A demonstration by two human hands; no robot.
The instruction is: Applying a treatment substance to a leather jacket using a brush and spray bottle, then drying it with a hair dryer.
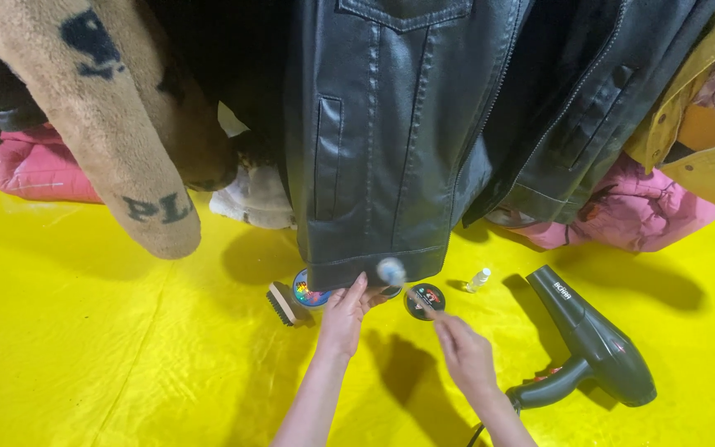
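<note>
Yellow sheeting covered the surface (126, 348) below a hanging black leather jacket (374, 149), likely supple, weighty and slick, best taken at its stitched hem. At lower centre the left hand (343, 319) pinched that hem; the right hand (467, 354), just beside it, gripped a thin applicator stick (403, 281) (blurred tip) touching the leather.

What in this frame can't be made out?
- Head view: dauber tip, blurred by motion.
- Blue tin, partly hidden under the jacket hem.
- Small bottle, too small to identify.
- Right hand grip on the stick, unclear.
- Jacket top, cut off.
</note>
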